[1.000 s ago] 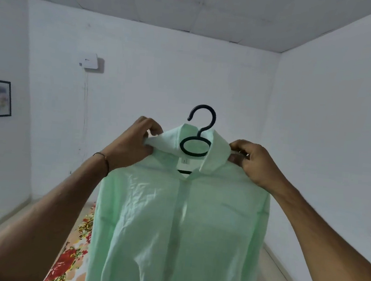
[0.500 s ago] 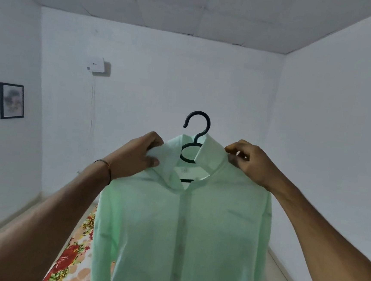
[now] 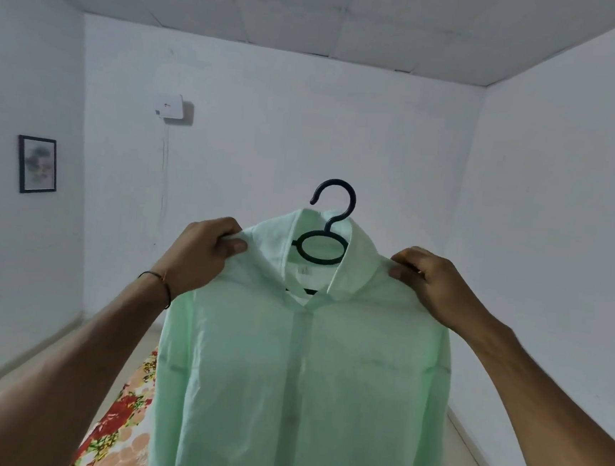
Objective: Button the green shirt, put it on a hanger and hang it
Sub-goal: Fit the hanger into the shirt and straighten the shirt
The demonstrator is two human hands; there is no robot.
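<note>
The pale green shirt point(image 3: 301, 373) hangs in front of me at chest height, its front placket closed down the middle. It sits on a black plastic hanger point(image 3: 330, 227), whose hook and ring stick up out of the raised collar. My left hand point(image 3: 203, 257) pinches the shirt's left shoulder beside the collar. My right hand point(image 3: 428, 280) pinches the right shoulder the same way. Both arms are stretched forward, holding the shirt up in the air. The hanger's arms are hidden inside the shirt.
White walls enclose the room. A framed picture point(image 3: 37, 164) hangs on the left wall and a small white box point(image 3: 169, 106) with a cable on the far wall. A floral-patterned sheet point(image 3: 122, 424) lies below, left of the shirt.
The view has swung left and the shirt sits lower and more central. Both hands slid from the collar tips out to the shoulders, and the collar now stands up around the hanger ring.
</note>
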